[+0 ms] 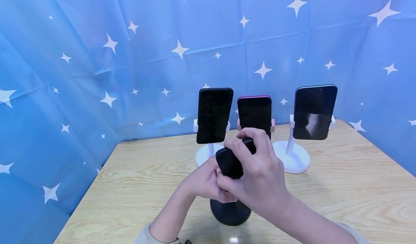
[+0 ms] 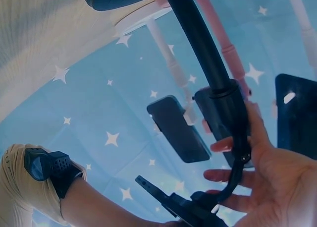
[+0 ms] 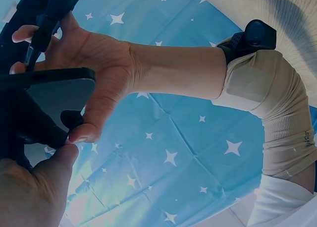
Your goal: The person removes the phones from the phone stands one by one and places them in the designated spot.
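In the head view a black phone stand, with its round base (image 1: 230,215) on the table, stands upright in front of the person. The left hand (image 1: 208,180) holds the stand near its top; in the left wrist view its fingers curl about the thin bent arm (image 2: 237,172) above the black pole (image 2: 198,38). A black phone (image 1: 228,163) lies at the stand's holder, tilted. Across the phone's edges the right hand (image 1: 264,171) grips, fingers over the far side and thumb near. The two thumbs meet by a black clamp piece (image 3: 72,119) in the right wrist view.
Behind the hands, phones stand in holders: a black phone (image 1: 214,115) on a white stand, a pink-edged phone (image 1: 255,110) in a pink holder, and a larger phone (image 1: 315,112) on a white stand (image 1: 294,161). A blue star-patterned curtain (image 1: 146,38) hangs behind the wooden table (image 1: 139,186).
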Available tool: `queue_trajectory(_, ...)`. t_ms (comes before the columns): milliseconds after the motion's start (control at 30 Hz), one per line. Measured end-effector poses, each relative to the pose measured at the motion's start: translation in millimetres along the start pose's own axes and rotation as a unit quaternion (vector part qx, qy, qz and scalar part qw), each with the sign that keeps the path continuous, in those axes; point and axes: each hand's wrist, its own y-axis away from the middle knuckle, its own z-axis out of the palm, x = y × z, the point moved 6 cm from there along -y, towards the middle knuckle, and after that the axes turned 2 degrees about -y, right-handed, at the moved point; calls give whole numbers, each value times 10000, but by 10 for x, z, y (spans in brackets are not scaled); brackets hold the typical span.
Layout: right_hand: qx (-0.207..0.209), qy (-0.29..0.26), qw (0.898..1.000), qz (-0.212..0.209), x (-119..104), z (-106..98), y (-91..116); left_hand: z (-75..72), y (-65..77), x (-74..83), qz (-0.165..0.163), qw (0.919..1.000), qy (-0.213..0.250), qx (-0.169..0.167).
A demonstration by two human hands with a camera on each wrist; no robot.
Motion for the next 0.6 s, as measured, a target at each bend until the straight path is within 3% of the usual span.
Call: queue_trajectory(600, -90, -119, 9999, 3, 0, 0, -20, -26, -24, 24, 165, 9998, 9, -93)
